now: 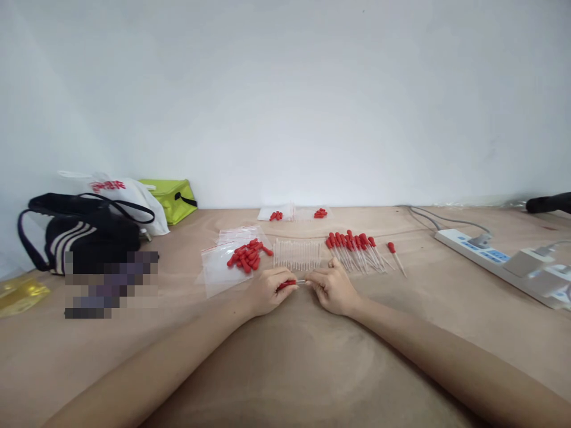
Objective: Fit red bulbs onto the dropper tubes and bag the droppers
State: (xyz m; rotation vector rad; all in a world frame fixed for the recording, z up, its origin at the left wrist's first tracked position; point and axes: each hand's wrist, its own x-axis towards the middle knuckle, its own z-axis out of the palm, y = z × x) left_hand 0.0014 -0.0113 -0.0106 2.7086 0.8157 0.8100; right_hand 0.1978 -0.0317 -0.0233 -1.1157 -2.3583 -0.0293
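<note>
My left hand (271,291) is closed on a red rubber bulb (286,285). My right hand (332,289) pinches a thin clear tube (301,282) whose other end meets the bulb. Just beyond the hands lies a row of clear tubes (297,254). Loose red bulbs (246,255) are heaped on clear plastic bags (216,270) to the left of that row. On its right, several droppers (354,249) with red bulbs lie side by side, and a single dropper (395,255) rests apart from them.
Small bags with red bulbs (276,216) lie near the wall. At the left are a black bag (89,232), a white bag (147,205), a green bag (172,199) and a blurred item. A power strip (482,252) with plugs sits at the right.
</note>
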